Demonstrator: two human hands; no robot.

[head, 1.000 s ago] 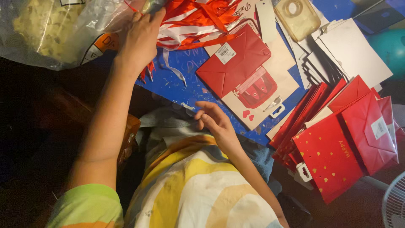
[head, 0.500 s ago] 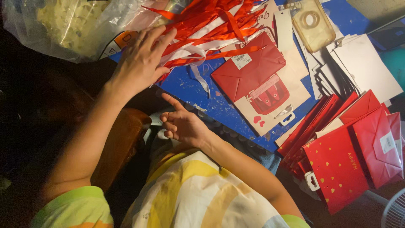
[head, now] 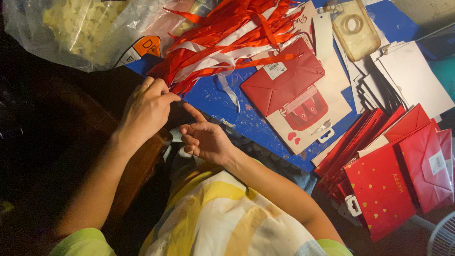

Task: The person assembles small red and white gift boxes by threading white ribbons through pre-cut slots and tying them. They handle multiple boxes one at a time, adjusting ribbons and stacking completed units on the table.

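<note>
Ribbons (head: 227, 42) red and white, bundle cut off at top edge, left hand (head: 147, 106) pinched their ends, right hand (head: 204, 140) loosely curled, forefinger out, holding nothing, table edge lost in shadow

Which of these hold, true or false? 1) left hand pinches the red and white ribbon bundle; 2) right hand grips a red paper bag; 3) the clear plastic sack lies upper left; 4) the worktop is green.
1) The left hand pinches the end of the red and white ribbon bundle: true.
2) The right hand grips a red paper bag: false. It holds nothing, forefinger raised; the red paper bag with gold hearts lies far off.
3) The clear plastic sack of pale pieces lies upper left: true.
4) The worktop is green: false. The board is blue.
</note>
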